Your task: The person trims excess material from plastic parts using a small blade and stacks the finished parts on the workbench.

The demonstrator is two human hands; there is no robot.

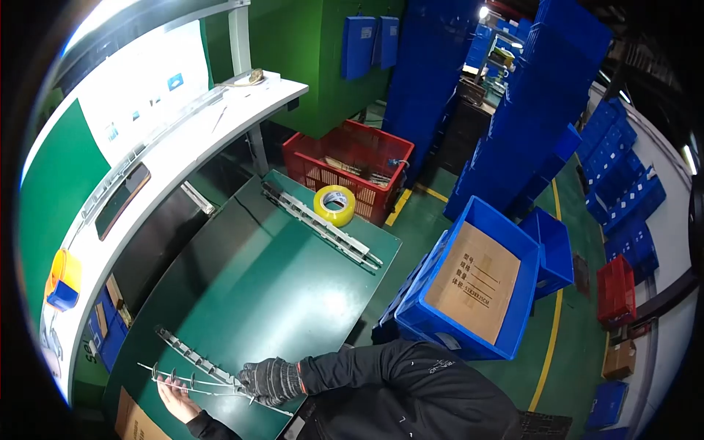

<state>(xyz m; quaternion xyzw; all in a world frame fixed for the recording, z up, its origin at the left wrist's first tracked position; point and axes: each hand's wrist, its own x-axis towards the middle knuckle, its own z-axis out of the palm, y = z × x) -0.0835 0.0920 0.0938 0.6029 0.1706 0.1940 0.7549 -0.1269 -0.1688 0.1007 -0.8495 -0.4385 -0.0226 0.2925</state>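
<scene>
My right hand (271,380), in a dark grey knitted glove, is closed on the right part of a grey metal strip (198,358) with clips along it, low over the green table (242,282). My bare left hand (176,400) is at the lower left, its fingers raised and touching a thin white rod (209,383) with small dark discs on it. Strip and rod come together near my right hand. At the table's far end lie more long metal strips (323,226), beside a roll of yellow tape (334,204).
Beyond the table stands a red crate (352,158). To the right, a blue bin (477,279) holds a cardboard box (475,282). A white shelf (176,158) on the left carries a phone (123,202) and an orange-and-blue holder (64,280). Cardboard (136,418) lies at the lower left.
</scene>
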